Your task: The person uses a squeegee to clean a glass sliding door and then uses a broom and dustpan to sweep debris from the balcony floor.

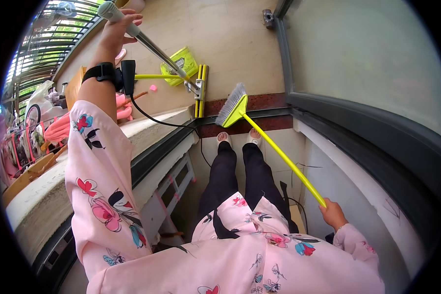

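At the upper left, my left hand [119, 31] is beside the top of a metal mop handle [156, 49], its fingers spread and not closed around it. The handle slants down to a yellow and white mop head [201, 92] at the door sill. A yellow-green plastic dustpan [180, 66] lies behind the handle, with a yellow pole [152, 76] running left from it. My right hand [332, 214] grips the end of the yellow handle of a broom [235, 112]. The broom's grey bristles are over the dark red sill, in front of my feet.
A grey-framed glass door [356, 106] stands at the right. To the left are a concrete ledge [161, 125], a drying rack with pegs [25, 147] and a barred window [70, 29]. A black cable [161, 123] hangs from the device on my left wrist. Tiled floor [242, 47] lies beyond the sill.
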`<control>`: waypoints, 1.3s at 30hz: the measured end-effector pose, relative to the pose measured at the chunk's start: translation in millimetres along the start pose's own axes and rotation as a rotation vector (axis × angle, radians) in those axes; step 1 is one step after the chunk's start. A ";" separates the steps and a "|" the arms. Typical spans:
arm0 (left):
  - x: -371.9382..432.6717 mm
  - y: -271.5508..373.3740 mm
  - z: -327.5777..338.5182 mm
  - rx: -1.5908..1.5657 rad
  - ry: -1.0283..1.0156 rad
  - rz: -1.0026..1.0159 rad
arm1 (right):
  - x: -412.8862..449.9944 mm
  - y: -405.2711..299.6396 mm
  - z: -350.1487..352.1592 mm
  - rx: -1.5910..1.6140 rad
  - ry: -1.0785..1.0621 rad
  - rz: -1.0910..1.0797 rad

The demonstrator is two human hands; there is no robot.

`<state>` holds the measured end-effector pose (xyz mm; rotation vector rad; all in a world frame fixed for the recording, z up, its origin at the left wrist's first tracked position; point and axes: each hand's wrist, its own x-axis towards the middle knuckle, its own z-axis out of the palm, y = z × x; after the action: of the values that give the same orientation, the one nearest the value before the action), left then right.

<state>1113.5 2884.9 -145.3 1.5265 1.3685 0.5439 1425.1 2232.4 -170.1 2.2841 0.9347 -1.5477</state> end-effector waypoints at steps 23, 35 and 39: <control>38.1 17.2 -18.3 -0.064 -0.029 -0.032 | -40.8 -47.6 104.8 0.321 -0.079 0.029; 77.6 -15.2 -41.1 -0.178 -0.179 0.024 | -60.2 -46.2 140.8 0.346 -0.096 0.065; 68.8 16.2 -12.1 -0.036 -0.032 -0.003 | -55.5 -65.0 148.1 0.284 -0.049 0.104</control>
<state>1129.6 2954.7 -144.7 1.4978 1.3299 0.5378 1260.7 2185.5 -171.8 2.4228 0.6046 -1.7799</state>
